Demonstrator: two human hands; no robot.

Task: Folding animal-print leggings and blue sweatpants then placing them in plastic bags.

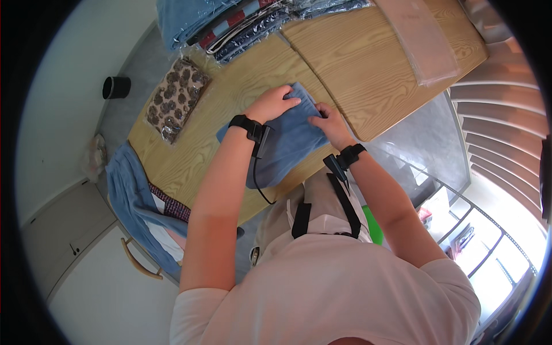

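Note:
A folded piece of soft blue fabric (290,141) lies flat at the near edge of the wooden table, in front of my body; its exact kind does not show. My left hand (271,104) grips its far left edge, with the thumb on top and the other fingers partly hidden. At the far right corner, my right hand (331,123) pinches the fabric between thumb and fingers. Both wrists wear black straps with small devices, and a thin cable hangs from the left one.
A clear-bagged spotted textile (177,99) lies to the left. Bagged folded textiles (244,29) are stacked at the far edge. Blue garments (138,190) drape near the left table edge. Clear plastic packaging (422,40) spans the right tabletop (356,69). A black bin (117,87) stands beyond.

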